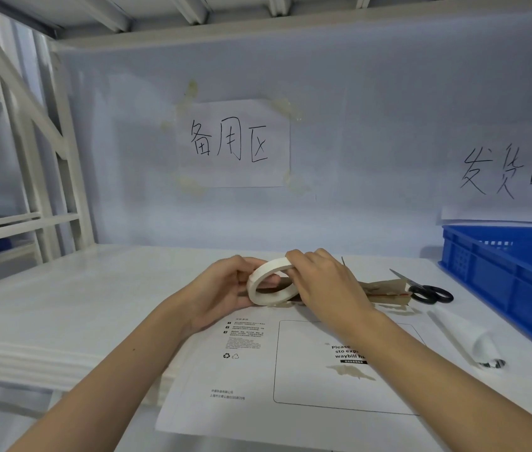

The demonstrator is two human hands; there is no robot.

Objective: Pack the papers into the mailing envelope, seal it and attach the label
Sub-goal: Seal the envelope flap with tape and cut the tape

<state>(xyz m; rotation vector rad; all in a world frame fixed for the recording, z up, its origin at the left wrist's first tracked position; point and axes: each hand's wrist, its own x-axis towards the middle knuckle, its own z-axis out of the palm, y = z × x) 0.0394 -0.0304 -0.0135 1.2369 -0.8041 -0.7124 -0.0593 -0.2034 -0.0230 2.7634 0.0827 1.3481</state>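
Note:
A white mailing envelope (251, 380) lies flat on the shelf in front of me, printed side up with a black-outlined waybill box. Its brown flap end (385, 290) points away from me. Above that end I hold a roll of white tape (259, 296) upright in both hands. My left hand (222, 288) grips the roll from the left. My right hand (320, 278) rests over its top right edge, fingers on the rim. A small torn scrap (351, 371) sits inside the waybill box.
Black-handled scissors (429, 292) lie right of the envelope's flap. A rolled white sheet (467, 337) lies beside them. A blue plastic crate (512, 282) stands at the right edge. White shelf surface (72, 298) stretches to the left. Handwritten paper signs hang on the back wall.

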